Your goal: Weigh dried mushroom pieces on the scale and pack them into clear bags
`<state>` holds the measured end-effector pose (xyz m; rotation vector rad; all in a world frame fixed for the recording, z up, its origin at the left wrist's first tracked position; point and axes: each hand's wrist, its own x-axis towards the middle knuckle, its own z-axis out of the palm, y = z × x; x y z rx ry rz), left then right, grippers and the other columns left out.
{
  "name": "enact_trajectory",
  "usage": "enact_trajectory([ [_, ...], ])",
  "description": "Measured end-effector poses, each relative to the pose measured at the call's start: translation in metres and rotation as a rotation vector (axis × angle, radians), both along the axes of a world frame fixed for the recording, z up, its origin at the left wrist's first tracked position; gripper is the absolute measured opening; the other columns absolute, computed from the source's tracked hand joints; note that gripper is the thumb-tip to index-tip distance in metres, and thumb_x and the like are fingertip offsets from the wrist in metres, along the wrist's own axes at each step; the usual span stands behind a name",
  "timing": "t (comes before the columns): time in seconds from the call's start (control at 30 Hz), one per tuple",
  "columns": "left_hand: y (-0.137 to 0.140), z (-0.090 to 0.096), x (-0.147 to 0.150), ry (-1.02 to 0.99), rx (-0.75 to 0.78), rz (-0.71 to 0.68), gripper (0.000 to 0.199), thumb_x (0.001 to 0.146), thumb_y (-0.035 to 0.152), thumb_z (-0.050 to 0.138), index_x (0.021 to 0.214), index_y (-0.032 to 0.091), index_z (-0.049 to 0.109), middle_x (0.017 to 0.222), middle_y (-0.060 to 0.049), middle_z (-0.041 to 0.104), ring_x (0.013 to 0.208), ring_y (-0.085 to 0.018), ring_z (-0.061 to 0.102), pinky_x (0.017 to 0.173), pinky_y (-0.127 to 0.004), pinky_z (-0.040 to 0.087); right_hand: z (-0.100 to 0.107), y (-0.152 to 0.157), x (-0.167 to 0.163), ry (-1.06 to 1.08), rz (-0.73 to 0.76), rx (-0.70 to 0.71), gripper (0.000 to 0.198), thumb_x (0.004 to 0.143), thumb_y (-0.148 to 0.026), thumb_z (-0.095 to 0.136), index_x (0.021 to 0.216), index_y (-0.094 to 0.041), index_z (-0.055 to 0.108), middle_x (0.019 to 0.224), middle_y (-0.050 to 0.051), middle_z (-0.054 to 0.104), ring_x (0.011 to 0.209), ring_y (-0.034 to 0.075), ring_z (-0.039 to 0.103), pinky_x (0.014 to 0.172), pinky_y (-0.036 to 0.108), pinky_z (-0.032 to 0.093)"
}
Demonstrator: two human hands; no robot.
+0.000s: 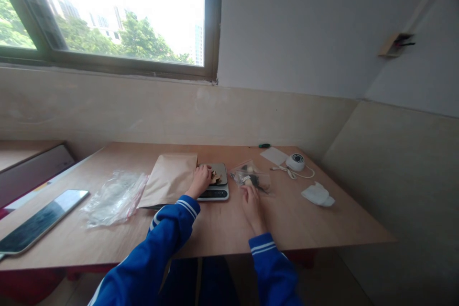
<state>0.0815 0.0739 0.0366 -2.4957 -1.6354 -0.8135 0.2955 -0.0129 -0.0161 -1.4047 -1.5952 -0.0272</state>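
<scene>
My left hand (201,182) reaches over a small kitchen scale (223,192) with a grey plate. Its curled fingers are closed at some thin, irregular brown pieces (215,178) on that plate; exactly how they grip is partly hidden. To the right of the scale lies a clear zip bag (264,182) with dark and pale pieces inside. My right hand (253,206) is at the bag's near edge, its fingers closed on the plastic. A large brown paper envelope (170,177) lies beside the scale, under my left wrist.
Crumpled clear plastic bags (113,201) and a tablet-like device (43,222) lie on the left. To the right are a white dome camera (295,162) with its cable, a white paper (274,156), a crumpled tissue (318,195) and a green-handled tool (264,145). A wall borders the table (222,236) behind.
</scene>
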Motion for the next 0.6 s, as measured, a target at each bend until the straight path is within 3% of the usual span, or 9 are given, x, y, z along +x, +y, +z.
enact_trajectory([
  [0.37,-0.012,0.006,-0.009,-0.17,-0.149,0.028,0.033,0.09,0.047,0.04,0.096,0.019,0.057,0.103,-0.008,0.061,0.102,-0.022,0.054,0.091,-0.037,0.037,0.006,-0.005,0.0,0.03,-0.011,0.006,0.032,0.08,-0.006,0.035,0.094,-0.019,0.061,0.09,0.007,0.063,0.089,0.021,0.055,0.08,0.034,0.044],
  [0.6,0.003,0.013,-0.009,-0.184,-0.172,0.157,0.031,0.088,0.04,0.046,0.105,0.015,0.054,0.112,-0.014,0.058,0.106,-0.026,0.053,0.09,-0.041,0.037,-0.002,0.0,0.005,0.029,-0.022,0.024,0.032,0.08,-0.007,0.036,0.095,-0.019,0.062,0.09,0.007,0.063,0.087,0.021,0.056,0.08,0.034,0.044],
])
